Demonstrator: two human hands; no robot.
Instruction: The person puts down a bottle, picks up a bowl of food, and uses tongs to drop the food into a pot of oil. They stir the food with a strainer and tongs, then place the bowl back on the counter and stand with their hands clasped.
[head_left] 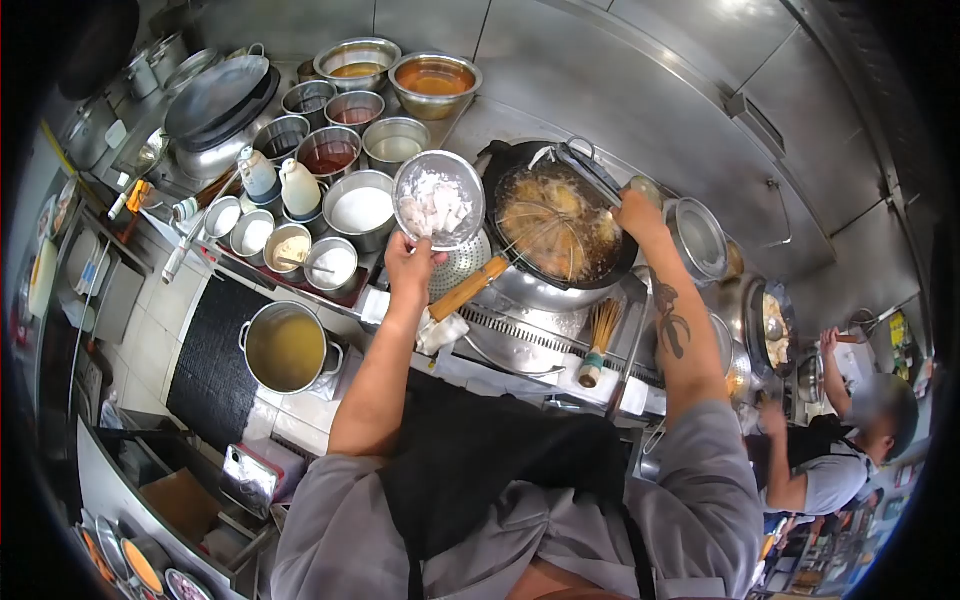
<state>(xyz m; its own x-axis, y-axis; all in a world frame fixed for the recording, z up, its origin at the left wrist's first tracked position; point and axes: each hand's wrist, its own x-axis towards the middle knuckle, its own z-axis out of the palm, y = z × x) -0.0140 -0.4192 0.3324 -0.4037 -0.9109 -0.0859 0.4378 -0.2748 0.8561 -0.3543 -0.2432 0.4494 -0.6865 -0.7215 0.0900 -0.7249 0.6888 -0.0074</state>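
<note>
Bowl full of white bits sits up in the left hand, which is closed on its near edge. The right hand is wrapped around a long metal tool by the big black pan. In the pan, between the two hands, brown food bubbles. A wire scoop lies over it, its wooden handle just right of the left wrist. A brush is on the near side of the right hand. Left of the left hand is a tub of white stuff.
</note>
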